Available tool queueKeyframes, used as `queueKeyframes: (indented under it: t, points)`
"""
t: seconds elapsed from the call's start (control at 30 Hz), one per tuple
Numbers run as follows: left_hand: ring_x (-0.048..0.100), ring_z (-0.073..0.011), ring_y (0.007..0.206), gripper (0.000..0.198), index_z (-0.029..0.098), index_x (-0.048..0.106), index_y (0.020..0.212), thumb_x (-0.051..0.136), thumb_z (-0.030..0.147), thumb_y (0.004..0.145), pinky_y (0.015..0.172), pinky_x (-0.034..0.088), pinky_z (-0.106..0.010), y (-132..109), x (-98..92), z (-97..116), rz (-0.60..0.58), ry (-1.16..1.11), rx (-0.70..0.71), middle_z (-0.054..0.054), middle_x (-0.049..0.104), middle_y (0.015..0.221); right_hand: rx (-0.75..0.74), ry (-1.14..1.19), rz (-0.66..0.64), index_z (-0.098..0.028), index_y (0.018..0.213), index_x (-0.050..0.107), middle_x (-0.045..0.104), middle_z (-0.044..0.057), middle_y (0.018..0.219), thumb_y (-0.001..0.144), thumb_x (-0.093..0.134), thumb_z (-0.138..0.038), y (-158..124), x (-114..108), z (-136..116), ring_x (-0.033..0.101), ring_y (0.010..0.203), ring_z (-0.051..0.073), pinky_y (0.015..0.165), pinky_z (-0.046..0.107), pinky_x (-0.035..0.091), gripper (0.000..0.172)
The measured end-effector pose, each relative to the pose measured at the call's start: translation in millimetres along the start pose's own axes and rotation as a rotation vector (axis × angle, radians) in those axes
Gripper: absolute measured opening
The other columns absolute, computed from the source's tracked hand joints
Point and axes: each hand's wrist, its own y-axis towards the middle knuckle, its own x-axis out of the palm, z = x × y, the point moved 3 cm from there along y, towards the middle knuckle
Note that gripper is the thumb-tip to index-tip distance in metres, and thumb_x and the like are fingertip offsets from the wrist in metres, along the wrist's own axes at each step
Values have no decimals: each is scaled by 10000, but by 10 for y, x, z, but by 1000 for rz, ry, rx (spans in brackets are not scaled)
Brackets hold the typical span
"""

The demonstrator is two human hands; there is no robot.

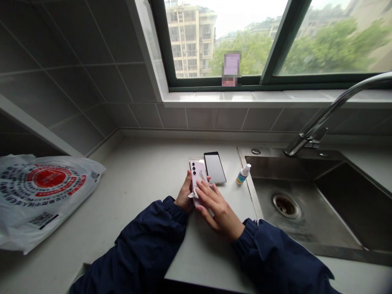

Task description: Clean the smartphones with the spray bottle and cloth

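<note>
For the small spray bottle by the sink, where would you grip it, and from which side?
Probably around the spray bottle's round body, just below its white nozzle head, coming from the near side with the right hand, the closer one. It stands narrow and free at the sink rim, so a sideways push might tip it in. The body offers more to hold than the head.

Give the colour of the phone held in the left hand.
Pale lilac phone, best seen in head view.

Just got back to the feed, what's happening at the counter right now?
The person's left hand grips a lilac phone, back side up. The right hand presses a small white wipe flat against it. A black screen panel and a spray bottle sit beside them, near the sink.
</note>
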Motion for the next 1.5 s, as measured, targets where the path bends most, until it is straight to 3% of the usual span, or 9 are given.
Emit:
queueKeyframes:
  t: [0.13, 0.37, 0.53, 0.8, 0.93, 1.1, 1.27, 1.4, 1.5]
  points:
    - [709, -247, 799, 803, 56, 685, 1123, 370, 755, 886, 849, 556, -369, 12, -61, 34, 84, -29, -19, -137, 717, 794, -89, -136, -149, -155, 1560, 288, 330, 145, 1593, 980, 513, -276, -1, 29, -63, 187, 1517, 304, 1217, 595, 190, 634]
    - [712, -260, 759, 804, 76, 707, 1074, 375, 778, 867, 825, 565, -397, 8, -64, 39, 79, 31, -11, -137, 725, 764, -158, -192, -204, -158, 1581, 220, 307, 143, 1602, 961, 552, -343, 5, 18, -117, 167, 1519, 318, 1223, 604, 132, 726]
    - [705, -293, 993, 737, 87, 699, 1072, 383, 730, 898, 999, 497, -416, -37, -1, -3, 19, 28, -53, -158, 743, 919, -119, -246, -190, -157, 1592, 171, 244, 148, 1622, 982, 514, -355, 9, 23, -76, 147, 1524, 321, 1222, 609, 96, 727]
    - [503, -296, 1350, 583, 164, 678, 1181, 526, 644, 888, 1165, 352, -431, -96, 180, -75, -183, 16, -61, -123, 658, 1293, 21, -317, -92, -201, 1606, 74, 155, 128, 1647, 1006, 450, -361, 18, -25, 33, 118, 1527, 338, 1191, 626, 182, 725]
    - [454, -284, 1393, 524, 245, 636, 1286, 573, 583, 890, 1161, 357, -426, -97, 190, -88, -253, 68, 8, -63, 586, 1405, 85, -324, -31, -217, 1606, 42, 118, 127, 1657, 1016, 430, -369, 39, -93, 84, 75, 1534, 332, 1187, 641, 164, 722]
    - [555, -355, 1278, 650, 280, 519, 1438, 488, 649, 905, 1082, 421, -508, -122, 114, -110, -284, 167, -143, -90, 559, 1435, 113, -312, 8, -224, 1605, 34, 98, 119, 1663, 1024, 416, -365, 53, -142, 110, 55, 1538, 311, 1197, 619, 157, 709]
    - [441, -316, 1393, 655, 288, 372, 1530, 447, 589, 953, 1203, 242, -466, -137, 174, -103, -323, 133, -98, -66, 454, 1535, 100, -303, 18, -206, 1605, 43, 92, 124, 1664, 1020, 422, -374, 40, -123, 100, 49, 1537, 314, 1194, 619, 175, 717]
    - [357, -232, 1454, 562, 165, 461, 1472, 263, 465, 1039, 1213, 209, -365, -140, 235, -78, -246, 45, -25, -79, 486, 1508, 54, -304, -37, -166, 1604, 56, 102, 144, 1658, 1011, 438, -386, 25, -66, 64, 45, 1535, 331, 1190, 632, 175, 739]
    - [491, -248, 1362, 663, 100, 556, 1365, 222, 558, 1020, 1178, 292, -385, -132, 186, -77, -118, -9, -139, -141, 626, 1340, -8, -292, -99, -142, 1599, 98, 161, 156, 1644, 999, 470, -386, 20, -30, 10, 80, 1532, 334, 1190, 631, 188, 747]
